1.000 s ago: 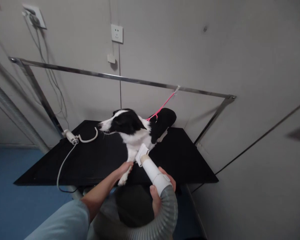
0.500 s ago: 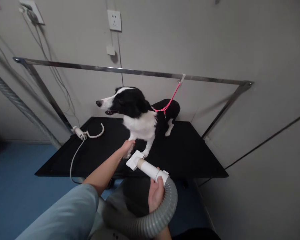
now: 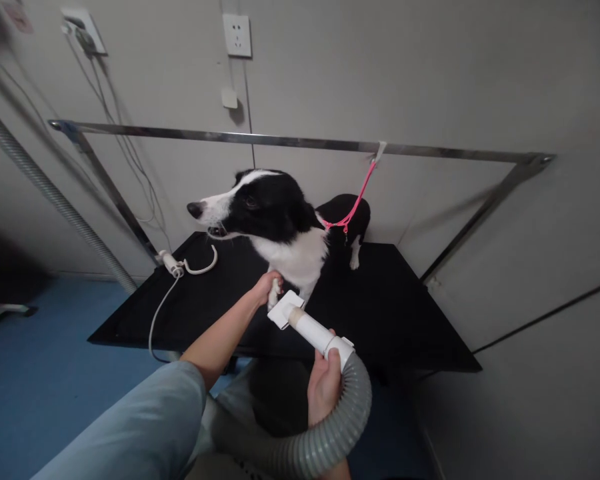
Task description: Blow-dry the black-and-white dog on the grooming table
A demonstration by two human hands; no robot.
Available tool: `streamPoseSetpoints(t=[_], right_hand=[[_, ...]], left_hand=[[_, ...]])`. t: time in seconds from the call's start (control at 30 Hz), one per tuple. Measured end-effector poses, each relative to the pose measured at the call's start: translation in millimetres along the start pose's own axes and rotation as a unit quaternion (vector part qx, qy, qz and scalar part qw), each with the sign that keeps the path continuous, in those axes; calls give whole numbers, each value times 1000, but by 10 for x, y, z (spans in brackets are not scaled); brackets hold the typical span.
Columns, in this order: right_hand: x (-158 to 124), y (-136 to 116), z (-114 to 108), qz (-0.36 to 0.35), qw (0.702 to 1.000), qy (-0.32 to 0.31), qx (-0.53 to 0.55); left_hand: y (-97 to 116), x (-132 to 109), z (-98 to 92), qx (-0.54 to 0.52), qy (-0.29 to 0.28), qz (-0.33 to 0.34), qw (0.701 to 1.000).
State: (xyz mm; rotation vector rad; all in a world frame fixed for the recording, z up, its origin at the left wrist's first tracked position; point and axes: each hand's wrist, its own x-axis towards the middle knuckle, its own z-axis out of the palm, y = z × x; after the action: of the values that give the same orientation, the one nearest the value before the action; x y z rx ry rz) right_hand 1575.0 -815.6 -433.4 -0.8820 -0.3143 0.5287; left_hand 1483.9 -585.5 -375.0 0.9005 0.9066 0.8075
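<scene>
A black and white dog (image 3: 273,207) stands on the black grooming table (image 3: 380,320), its head turned left. Around its front leg, my left hand (image 3: 269,288) is closed, with the white paw (image 3: 274,293) poking out by the fingers. My right hand (image 3: 326,380) grips the white tube of a dryer nozzle (image 3: 314,332), whose wide flat head sits close to the held paw and the other front leg. From the tube's end a grey ribbed hose (image 3: 347,427) curves down and back toward my lap. Some of my right fingers are hidden behind the tube.
A pink leash (image 3: 363,193) ties the dog to a metal bar (image 3: 300,141) over the table's far edge. At the table's left lies a white device with a hooked arm (image 3: 200,263) and cable. Another ribbed hose (image 3: 55,193) slants along the left. Wall sockets (image 3: 237,35) are behind.
My left hand has lifted the dog's front leg slightly, so the paw now shows by my fingers. The dog's head has leaned forward and lower. The whole view has shifted a little.
</scene>
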Motion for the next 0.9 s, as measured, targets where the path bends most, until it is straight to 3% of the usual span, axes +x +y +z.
streamPoseSetpoints(t=[0.17,0.33,0.43,0.67,0.9], right_hand=[[201,7,-6,77,995,44,44],[426,45,-67,125,988,57,68],[501,45,-94,130,986,72,79],[541,-78,-35,124,983,79,112],[374,10,-37,121,977,112,137]], left_hand=[[-87,30,-6,-44,-32,-17,998],[-186,106,-85,-87,-21,-25,996],[-232,155,-141,-99,-18,-29,995],[-275,224,-212,-127,-67,-53,988],[-260,224,-257,-213,-118,-82,966]])
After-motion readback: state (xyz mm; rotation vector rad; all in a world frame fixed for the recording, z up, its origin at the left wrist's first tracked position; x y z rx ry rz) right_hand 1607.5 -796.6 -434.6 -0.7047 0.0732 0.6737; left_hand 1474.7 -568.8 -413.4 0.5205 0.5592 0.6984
